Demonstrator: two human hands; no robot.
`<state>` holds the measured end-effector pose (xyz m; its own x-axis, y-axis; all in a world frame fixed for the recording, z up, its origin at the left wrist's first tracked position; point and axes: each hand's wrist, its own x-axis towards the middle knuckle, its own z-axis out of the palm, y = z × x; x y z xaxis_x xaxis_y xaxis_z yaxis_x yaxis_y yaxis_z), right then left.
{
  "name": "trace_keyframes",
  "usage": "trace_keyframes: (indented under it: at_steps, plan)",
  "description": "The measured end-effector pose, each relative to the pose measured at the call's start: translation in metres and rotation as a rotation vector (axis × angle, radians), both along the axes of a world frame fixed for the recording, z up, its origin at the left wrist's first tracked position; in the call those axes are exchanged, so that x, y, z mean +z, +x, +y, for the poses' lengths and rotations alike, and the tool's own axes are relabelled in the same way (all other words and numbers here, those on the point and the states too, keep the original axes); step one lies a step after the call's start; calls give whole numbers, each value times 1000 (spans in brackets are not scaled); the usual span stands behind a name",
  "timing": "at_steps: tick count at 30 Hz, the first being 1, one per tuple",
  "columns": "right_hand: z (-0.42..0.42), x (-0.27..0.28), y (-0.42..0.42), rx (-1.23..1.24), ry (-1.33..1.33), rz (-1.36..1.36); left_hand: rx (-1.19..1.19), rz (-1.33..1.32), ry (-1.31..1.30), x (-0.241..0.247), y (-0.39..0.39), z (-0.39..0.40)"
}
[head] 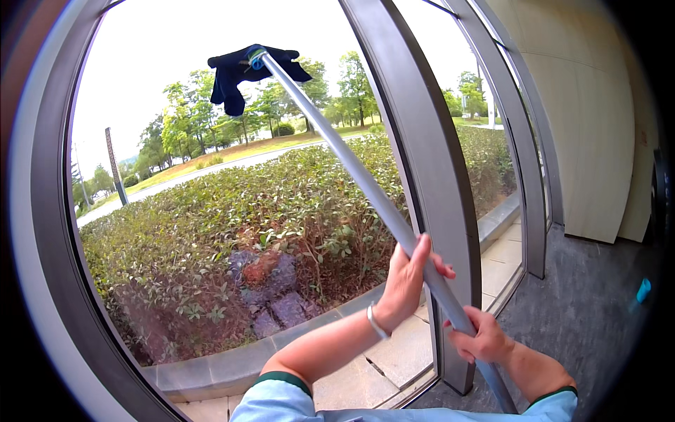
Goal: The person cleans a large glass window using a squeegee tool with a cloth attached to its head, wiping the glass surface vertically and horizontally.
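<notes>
A long grey metal pole [364,176] runs slantwise from the bottom right up to the window. Both my hands are on it. My left hand [408,282] grips the pole higher up, its thumb lying along the shaft. Lower down, my right hand [482,335] has its fingers wrapped round the same pole. At the far end hangs a dark blue cloth [232,79], draped over a head whose shape it hides. The cloth lies against the upper part of the large window pane [174,295], with one flap dangling.
A grey metal mullion [437,132] stands right of the pane, with further framed panes beyond it. A pale wall panel [575,132] rises at the right above a dark floor [569,300]. A small blue object [643,290] is on that floor. Outside grows a hedge [211,227].
</notes>
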<state>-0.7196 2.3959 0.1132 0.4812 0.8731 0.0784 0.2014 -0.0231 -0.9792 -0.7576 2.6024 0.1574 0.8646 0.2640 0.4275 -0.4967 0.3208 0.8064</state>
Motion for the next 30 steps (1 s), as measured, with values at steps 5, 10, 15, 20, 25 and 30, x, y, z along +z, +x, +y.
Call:
trace_keyframes:
  at_steps: [5,10,15,20,25,30]
  plan:
    - [6,11,8,-42,165,-216,141,-160,67,82,46,56]
    - [-97,-114,4,-304,-151,-326,226,-141,77,185,90,128]
    - [-176,-257,-2,-537,-272,-17,113,-219,192,240,118,159]
    - [-119,-232,63,-498,-34,-32,265,-222,122,191,157,125]
    - [-34,-156,123,-521,33,-60,10,38,267,20,168,6]
    - [62,-110,174,-369,155,-426,203,36,162,-70,168,-18]
